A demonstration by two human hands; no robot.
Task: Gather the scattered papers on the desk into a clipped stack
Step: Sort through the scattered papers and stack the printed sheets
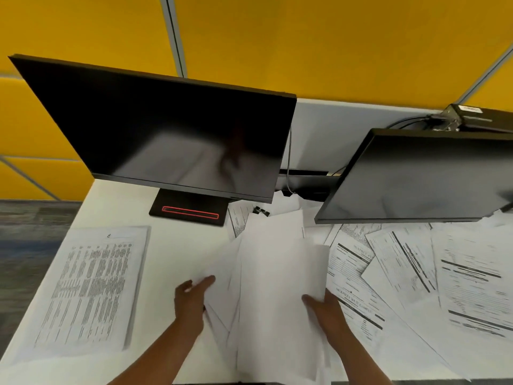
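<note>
Below the left monitor (166, 129), on the white desk (177, 245), both hands hold a loose bundle of blank-side sheets (277, 273) — edges uneven, not squared. Left hand (191, 298) grips the bundle's left edge, thumb on top, fingers curled under the paper. Right hand (324, 307) grips the bundle's right edge, thumb lying across the top sheet. Bundle sits just below and right of the monitor's black stand (188, 209), which has a red outline strip. Black binder clip (261, 211) lies on the desk right of that stand, apart from the bundle. Left of the bundle, well below the left monitor — a neat printed stack (94, 287) lying flat. Right of the bundle, many printed pages (433, 276) scattered and overlapping, some running under the second monitor (422, 176). Yellow partition panels (305, 43) behind both screens. Frame is blurred, so the text cannot be read.
</note>
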